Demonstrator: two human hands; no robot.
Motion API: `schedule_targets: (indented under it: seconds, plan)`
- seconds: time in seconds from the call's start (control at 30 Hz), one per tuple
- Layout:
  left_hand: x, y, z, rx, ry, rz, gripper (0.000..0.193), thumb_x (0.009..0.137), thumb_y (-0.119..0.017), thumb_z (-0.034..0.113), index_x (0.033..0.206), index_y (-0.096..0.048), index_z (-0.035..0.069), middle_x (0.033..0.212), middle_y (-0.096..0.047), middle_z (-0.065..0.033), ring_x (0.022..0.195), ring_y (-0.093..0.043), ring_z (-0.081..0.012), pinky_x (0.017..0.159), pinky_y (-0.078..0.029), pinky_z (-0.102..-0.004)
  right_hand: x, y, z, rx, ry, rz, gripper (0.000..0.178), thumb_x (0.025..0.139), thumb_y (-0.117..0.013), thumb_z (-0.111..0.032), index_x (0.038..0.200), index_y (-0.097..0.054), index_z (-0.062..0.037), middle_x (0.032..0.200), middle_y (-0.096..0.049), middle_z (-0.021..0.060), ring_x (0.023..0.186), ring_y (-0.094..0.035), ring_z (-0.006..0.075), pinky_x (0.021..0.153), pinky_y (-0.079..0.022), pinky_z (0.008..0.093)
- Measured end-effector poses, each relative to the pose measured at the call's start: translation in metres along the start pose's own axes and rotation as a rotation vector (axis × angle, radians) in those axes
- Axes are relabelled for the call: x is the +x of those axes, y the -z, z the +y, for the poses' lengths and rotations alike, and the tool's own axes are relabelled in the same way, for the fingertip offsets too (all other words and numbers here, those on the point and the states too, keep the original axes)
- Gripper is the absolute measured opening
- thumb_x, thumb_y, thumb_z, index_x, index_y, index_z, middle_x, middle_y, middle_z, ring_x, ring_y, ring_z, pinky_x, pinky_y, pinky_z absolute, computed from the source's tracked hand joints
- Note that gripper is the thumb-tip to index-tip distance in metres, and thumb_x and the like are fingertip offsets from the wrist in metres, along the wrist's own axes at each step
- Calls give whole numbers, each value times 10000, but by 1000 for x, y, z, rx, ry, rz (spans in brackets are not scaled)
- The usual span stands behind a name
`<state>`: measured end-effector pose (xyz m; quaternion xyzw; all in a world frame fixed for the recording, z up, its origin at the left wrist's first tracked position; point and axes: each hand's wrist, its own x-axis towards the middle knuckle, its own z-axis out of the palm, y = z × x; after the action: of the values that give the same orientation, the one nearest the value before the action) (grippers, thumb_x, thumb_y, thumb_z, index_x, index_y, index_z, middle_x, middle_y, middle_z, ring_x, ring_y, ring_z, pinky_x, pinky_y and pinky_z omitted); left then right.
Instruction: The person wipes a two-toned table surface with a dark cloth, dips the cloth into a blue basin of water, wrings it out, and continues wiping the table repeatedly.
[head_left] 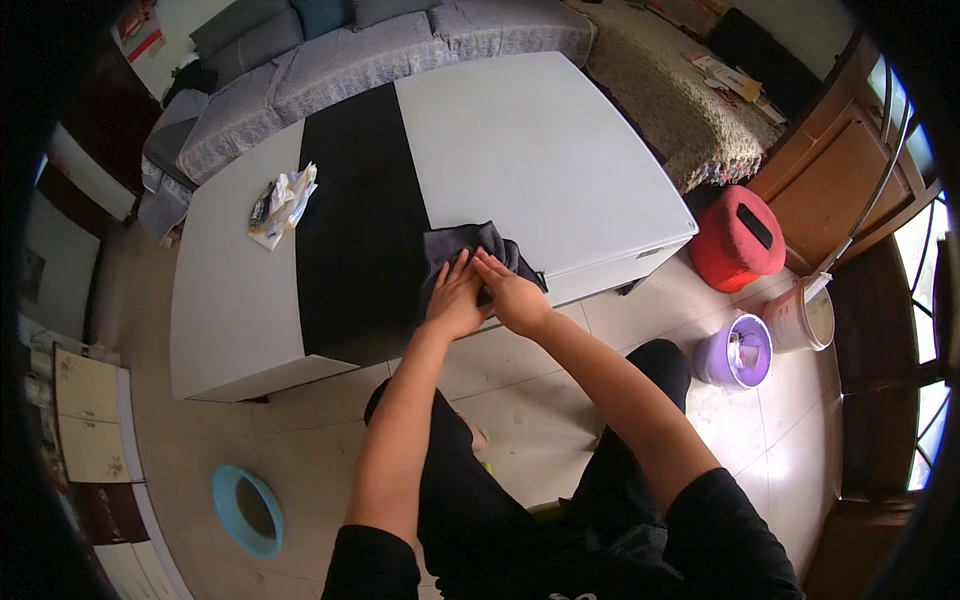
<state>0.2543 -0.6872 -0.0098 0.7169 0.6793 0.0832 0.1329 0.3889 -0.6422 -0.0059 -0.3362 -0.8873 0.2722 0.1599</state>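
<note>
A dark grey cloth (456,240) lies partly bunched on the near edge of the table, where the black band meets the white top. On its lower part rests my left hand (456,302), its fingers stretched out flat. My right hand (512,298) lies against it from the right, fingers extended and close together over the cloth, their tips near the left hand's fingers. Both palms face down, and what lies under them is hidden. The white table (520,130) has a wide black band (360,200) across it.
Crumpled papers and a dark item (283,205) lie on the table's left part. A grey sofa (350,65) stands behind. At right are a red stool (735,245) bearing a black object, a purple bucket (712,360) and a pale bucket (790,322). A blue basin (228,505) sits lower left.
</note>
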Motion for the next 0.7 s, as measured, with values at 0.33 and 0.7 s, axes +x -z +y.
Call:
schedule_targets:
  seconds: [0.33,0.7]
  plan:
    - [11,-1,-20,90,196,159,879,746,-581,522,1395,-184,82,1461,-153,-65,1354,-103,-206,1089,-58,-396,72,-17,28,-372,141,-103,594,879,-441,-320,1372,-236,-59,1437,-193,132,1336,-153,275,1079,-172,335]
    - [12,-22,19,-79,-156,359,546,816,-566,214,1299,-365,55,1350,-328,-183,1270,-290,-326,1038,-234,-449,19,6,77,-471,35,36,565,892,-408,-376,1345,-306,-54,1423,-222,154,1330,-171,289,1068,-192,359]
